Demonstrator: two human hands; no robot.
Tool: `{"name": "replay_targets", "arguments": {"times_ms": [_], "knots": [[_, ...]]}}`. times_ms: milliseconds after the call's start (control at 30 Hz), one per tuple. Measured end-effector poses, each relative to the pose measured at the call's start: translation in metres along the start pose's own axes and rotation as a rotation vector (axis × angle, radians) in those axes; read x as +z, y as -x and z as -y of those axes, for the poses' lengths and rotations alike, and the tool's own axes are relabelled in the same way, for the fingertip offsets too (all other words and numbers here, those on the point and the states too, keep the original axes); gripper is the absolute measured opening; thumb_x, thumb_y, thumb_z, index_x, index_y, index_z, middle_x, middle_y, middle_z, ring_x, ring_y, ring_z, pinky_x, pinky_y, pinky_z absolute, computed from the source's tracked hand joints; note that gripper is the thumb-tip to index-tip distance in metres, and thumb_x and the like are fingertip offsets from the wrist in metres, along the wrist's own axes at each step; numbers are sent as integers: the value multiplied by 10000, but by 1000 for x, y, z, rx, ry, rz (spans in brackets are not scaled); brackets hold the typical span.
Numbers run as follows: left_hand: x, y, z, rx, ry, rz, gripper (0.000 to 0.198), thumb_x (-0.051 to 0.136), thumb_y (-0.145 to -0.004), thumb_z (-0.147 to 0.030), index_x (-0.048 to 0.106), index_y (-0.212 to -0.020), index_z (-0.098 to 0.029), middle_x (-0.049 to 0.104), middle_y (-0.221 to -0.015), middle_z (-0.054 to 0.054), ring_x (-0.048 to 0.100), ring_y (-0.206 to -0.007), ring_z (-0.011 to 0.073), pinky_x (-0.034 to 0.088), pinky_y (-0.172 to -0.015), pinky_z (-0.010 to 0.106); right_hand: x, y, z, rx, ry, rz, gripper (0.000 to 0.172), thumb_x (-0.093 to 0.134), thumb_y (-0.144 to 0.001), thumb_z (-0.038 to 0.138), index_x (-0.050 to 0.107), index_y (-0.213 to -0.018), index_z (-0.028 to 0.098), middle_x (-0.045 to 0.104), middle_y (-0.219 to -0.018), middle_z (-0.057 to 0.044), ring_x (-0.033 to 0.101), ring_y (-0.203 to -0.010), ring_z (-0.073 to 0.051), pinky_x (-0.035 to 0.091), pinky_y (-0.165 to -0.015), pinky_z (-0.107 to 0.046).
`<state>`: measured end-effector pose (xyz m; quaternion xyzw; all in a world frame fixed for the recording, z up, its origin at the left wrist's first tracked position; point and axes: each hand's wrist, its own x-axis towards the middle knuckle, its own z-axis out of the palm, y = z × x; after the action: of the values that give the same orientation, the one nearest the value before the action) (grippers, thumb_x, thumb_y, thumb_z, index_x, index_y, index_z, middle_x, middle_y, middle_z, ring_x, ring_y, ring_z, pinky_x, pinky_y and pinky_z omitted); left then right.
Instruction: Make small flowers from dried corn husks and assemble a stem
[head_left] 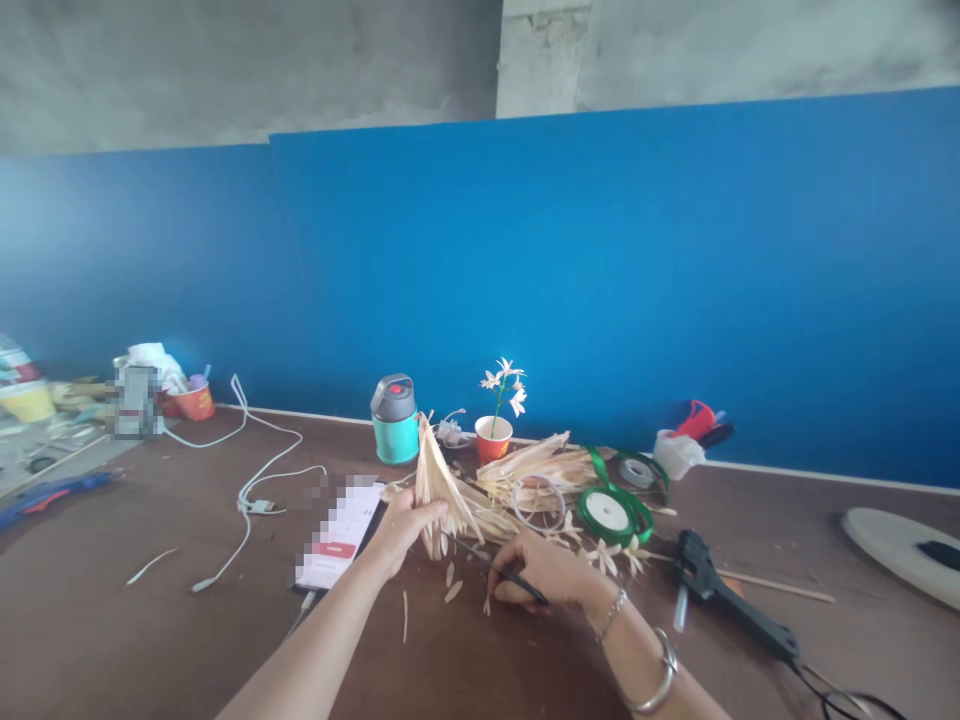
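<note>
My left hand [412, 525] grips a fanned sheet of dried corn husk [442, 485], held upright between thumb and fingers. Beside it, my right hand [536, 570] is closed around black-handled scissors [525, 585]; their dark blades point left toward the husk's lower edge, and the fingers partly hide them. Cut husk pieces [454, 592] lie on the table below. Behind my hands is a pile of dried husks [525, 470], with a clear tape ring [538, 503] on it. Small husk flowers [602, 556] lie just beyond my right wrist.
A red paper cup [494, 440] holds a flower stem. Nearby stand a teal flask [396, 436] and green ribbon spool [606, 512]. A black glue gun [731, 595] lies right, a phone [341, 535] left, with white cables [244, 495]. A blue partition [570, 280] closes the back.
</note>
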<state>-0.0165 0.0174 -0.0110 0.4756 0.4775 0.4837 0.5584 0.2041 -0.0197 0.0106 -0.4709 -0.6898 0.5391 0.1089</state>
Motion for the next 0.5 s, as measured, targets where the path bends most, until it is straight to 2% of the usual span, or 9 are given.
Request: {"name": "replay_targets", "arguments": {"times_ms": [200,500], "knots": [[-1,-1,3,21,-18,20,241,711,-635,-310,657,-789,-132,671,-632,20,634,-629,199,464,-613,282,0,0,0,-9,1,-8,169,575,-631,207,698,-736,158,508,-450,51,406,-350,-53,300,-312,-135],[-1,-3,8,39,-64,-16,256,710,-649,-322,664,-798,-119,672,-634,35,627,-606,200,455,-572,277,0,-2,-4,15,-16,-10,187,565,-619,195,703,-739,158,518,-445,51,427,-353,-60,319,-315,-142]]}}
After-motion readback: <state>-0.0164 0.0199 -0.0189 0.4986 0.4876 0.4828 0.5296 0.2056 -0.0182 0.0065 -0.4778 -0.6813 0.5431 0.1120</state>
